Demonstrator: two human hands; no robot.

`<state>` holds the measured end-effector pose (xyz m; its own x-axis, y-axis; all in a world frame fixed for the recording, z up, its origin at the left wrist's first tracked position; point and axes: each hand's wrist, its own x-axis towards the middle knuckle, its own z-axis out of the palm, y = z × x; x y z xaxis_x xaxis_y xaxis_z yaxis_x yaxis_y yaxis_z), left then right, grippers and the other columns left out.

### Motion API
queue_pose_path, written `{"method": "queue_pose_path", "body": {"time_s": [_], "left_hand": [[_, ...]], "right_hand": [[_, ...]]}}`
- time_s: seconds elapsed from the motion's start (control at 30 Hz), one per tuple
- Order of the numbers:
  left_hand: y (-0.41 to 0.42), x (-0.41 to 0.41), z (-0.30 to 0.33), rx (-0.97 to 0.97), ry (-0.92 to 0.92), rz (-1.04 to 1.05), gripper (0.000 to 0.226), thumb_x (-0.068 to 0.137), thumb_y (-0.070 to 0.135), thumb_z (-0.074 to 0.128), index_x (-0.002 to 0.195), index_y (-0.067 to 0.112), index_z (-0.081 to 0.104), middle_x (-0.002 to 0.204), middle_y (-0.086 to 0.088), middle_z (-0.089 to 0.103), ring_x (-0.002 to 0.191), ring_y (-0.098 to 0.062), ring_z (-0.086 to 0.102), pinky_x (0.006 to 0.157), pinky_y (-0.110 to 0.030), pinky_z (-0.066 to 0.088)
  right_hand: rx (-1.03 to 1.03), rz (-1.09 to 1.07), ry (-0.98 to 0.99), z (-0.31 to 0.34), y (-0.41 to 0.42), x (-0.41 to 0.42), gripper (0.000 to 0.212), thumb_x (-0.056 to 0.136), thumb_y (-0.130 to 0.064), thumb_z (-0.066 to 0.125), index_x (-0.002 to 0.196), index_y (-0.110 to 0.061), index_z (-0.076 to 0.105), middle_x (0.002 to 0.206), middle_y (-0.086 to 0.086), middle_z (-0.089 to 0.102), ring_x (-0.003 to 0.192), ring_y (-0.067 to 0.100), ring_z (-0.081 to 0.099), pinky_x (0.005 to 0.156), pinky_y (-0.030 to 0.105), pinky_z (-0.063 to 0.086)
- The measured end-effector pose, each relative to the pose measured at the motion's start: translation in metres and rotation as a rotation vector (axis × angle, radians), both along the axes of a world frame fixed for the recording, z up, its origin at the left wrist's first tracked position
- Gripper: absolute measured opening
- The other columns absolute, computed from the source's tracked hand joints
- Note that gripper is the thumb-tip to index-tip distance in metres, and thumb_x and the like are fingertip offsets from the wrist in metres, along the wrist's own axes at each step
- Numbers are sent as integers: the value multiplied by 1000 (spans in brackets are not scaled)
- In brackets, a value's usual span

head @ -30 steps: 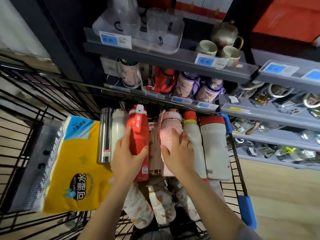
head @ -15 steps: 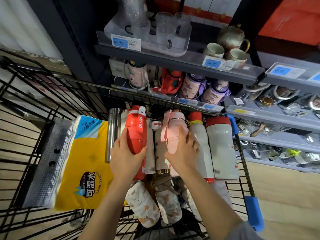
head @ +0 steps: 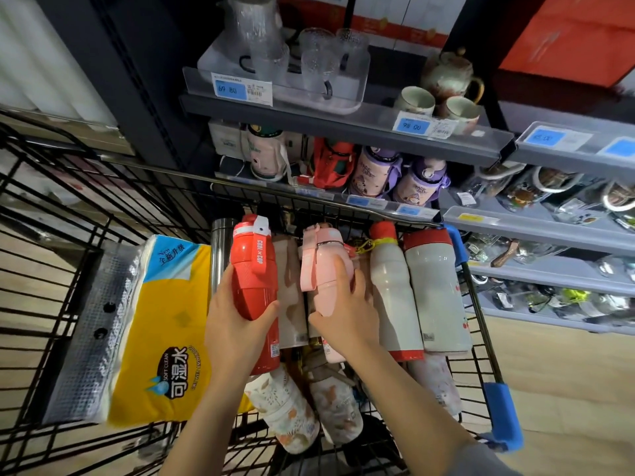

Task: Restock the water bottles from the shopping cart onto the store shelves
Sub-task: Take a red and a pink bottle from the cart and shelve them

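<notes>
cart (head: 68, 214) of bottles (hands (head: 237, 324) gripping two)

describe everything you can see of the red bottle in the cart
The red bottle looks like matte plastic, with a waisted body, a red cap and a white-and-red strap reading COOL x CUP. It lies lengthwise in the shopping cart, cap toward the shelves, beside a steel flask and a beige bottle. The left hand grips its lower half. A barcode sticker shows near its base.
</notes>
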<state>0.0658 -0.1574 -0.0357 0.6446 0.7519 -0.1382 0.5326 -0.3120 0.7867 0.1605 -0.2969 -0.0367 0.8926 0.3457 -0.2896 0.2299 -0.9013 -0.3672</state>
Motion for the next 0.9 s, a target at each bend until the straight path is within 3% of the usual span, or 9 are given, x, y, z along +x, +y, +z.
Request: {"method": "queue_pose_path", "body": {"time_s": [0.13,0.33,0.43,0.5,0.6,0.73,0.8,0.9], "left_hand": [[-4,-10,11,-15,-94,-5,89,71,47,76,142,39,24,136,3,48,119,-19,51,90,-48,51],[-21,-3,37,19,-221,22,88,70,38,80,141,39,28,133,9,48,121,-16,49,95,-48,48],[-43,14,61,68,-318,2,87,71,30,81,141,34,30,125,16,44,117,-10,46,97,-43,45],[-67,28,80,113,-382,-31,89,70,31,82,142,32,30,127,12,45,116,-10,46,95,-38,44],[-114,51,113,149,-465,-90,92,70,31,82,144,30,29,135,3,46,113,-6,42,92,-30,37],[-202,87,161,182,-637,-188,90,69,33,82,144,33,31,128,17,41,112,-2,41,94,-27,33],[-254,106,184,217,-710,-221,91,67,40,83,143,32,33,129,16,43,112,-3,42,94,-26,33],[-334,139,219,238,-794,-253,90,62,48,74,141,36,34,135,5,50,117,-16,50,92,-30,38]], "right_hand": [[7,-4,17,1,2,-2,101,77,-41,65,148,-35,-6,155,8,4,132,35,30,94,40,45],[261,-29,21,32,-23,6,96,73,-33,70,144,-44,7,153,-3,13,123,27,43,85,33,46],[343,-29,-81,66,-48,14,99,72,-33,71,145,-45,6,152,-6,14,121,23,45,88,32,45],[416,-48,-176,92,-75,22,99,72,-38,73,146,-46,7,154,-8,12,131,20,36,98,38,43],[519,-78,-350,132,-131,36,96,71,-41,72,142,-52,8,155,-8,13,134,19,36,94,44,48],[746,-132,-592,182,-232,55,88,73,-36,75,141,-48,21,148,-10,27,126,6,39,91,30,45],[831,-151,-696,205,-290,66,84,74,-34,76,141,-45,25,139,-15,35,120,-7,39,92,20,43],[917,-173,-787,241,-381,86,86,73,-31,78,139,-46,25,131,-32,33,118,-21,35,88,0,34]]}}
